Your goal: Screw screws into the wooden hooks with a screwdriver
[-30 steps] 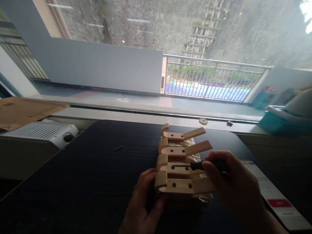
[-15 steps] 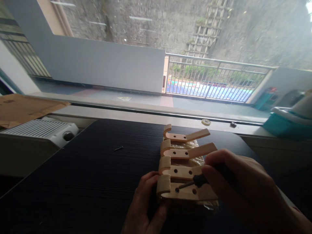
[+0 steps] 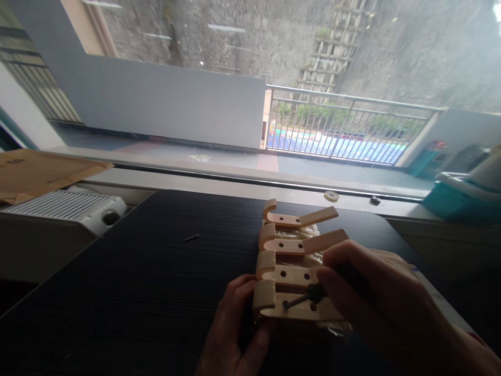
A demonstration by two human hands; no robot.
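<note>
A wooden hook rack with several curved wooden hooks lies on the black table, clear plastic wrap showing beneath the hooks. My left hand grips the near left end of the rack, its fingers curled round the edge. In my right hand is a screwdriver with a dark handle. Its shaft slants down to the left, the tip at the left hole of the nearest hook, where a screw head seems to sit. Part of the handle is hidden by my fingers. A loose screw lies left of the rack.
A roll of tape and a small dark object rest on the window sill. To the right stands a teal bin. At left, brown cardboard lies above a white radiator. A window runs along the back.
My right hand and the screwdriver have shifted slightly left, and the fingers have turned a little on the handle. My left hand stays on the rack.
</note>
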